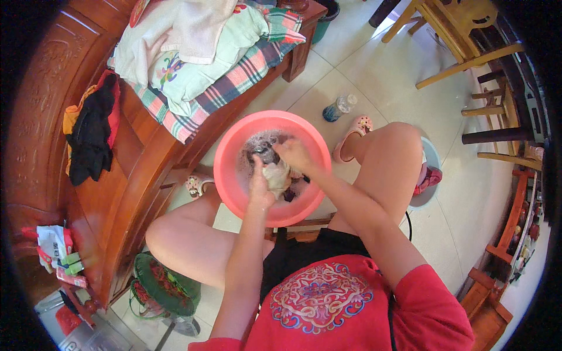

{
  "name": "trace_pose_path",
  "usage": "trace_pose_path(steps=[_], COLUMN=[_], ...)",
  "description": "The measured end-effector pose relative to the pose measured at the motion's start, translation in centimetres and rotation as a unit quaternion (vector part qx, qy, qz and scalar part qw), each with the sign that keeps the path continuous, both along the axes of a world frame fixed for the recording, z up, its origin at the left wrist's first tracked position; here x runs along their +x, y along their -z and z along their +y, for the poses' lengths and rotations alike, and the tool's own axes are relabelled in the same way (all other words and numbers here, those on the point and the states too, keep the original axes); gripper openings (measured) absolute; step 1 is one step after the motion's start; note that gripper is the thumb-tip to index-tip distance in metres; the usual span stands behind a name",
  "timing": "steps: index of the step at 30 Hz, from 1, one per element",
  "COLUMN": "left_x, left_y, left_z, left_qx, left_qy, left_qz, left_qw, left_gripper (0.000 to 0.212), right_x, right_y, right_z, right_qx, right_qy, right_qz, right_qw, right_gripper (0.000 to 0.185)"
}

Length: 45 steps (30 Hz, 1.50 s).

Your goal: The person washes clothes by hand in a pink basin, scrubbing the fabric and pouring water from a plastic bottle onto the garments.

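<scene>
A pink plastic basin (223,188) stands between my legs with sudsy water and wet cloth inside. My left hand (260,184) is over its middle, fingers pointing up the picture, against a pale wet cloth (277,177). Across from it, my right hand (293,154) is bent over the upper edge of the same cloth and is slightly blurred. Both hands touch the wet cloth, which sits between them. Dark cloth (289,194) lies in the water below and beside the pale piece. Foam (268,137) covers part of the water.
Left is a carved wooden bench (145,162) with a plaid cloth (224,87), a pillow (219,61) and dark garments (92,136). A bottle with blue contents (332,113) stands beyond the basin. A light blue basin (432,153) holding cloth is at the right; wooden chairs (472,66) stand farther off.
</scene>
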State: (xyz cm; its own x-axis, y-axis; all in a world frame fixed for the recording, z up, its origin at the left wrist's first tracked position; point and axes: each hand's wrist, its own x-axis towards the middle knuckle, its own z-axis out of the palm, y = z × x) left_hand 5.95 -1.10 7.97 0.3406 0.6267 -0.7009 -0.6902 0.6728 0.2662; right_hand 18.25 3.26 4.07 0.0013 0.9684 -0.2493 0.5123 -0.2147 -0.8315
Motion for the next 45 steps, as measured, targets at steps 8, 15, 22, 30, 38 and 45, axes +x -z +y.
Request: trace_pose_path(steps=[8,15,22,30,38,45], left_x=[-3.7,-1.1,-2.4,-4.4,-5.1,-1.0], left_y=[0.7,-2.4,-1.6,-1.0,9.1,4.3], left_z=[0.2,-0.3,0.9,1.9,0.6,-2.6], left_qx=[0.16,0.188,0.088,0.126,0.013,0.042], left_qy=[0.043,0.084,0.0,-0.183,-0.149,-0.119], left_qz=[0.177,0.17,0.081,0.069,0.089,-0.126], left_qw=[0.97,0.964,0.993,0.973,0.985,0.984], left_gripper=[0.049,0.045,0.031,0.031,0.03,0.031], right_x=[1.2,0.0,0.9,0.3,-2.5,-5.7], right_y=[-3.6,-8.0,-3.4,-2.8,-6.3,-3.8], right_z=[1.4,0.4,-1.0,-2.2,-2.9,-6.8], right_qx=[-0.138,-0.095,-0.218,-0.289,-0.103,0.308], right_qy=[-0.161,-0.211,-0.204,-0.192,0.022,-0.175], right_qz=[0.193,0.113,0.41,0.222,0.531,-0.004], right_qw=[0.958,0.966,0.862,0.911,0.841,0.935], right_gripper=[0.036,0.037,0.044,0.025,0.027,0.02])
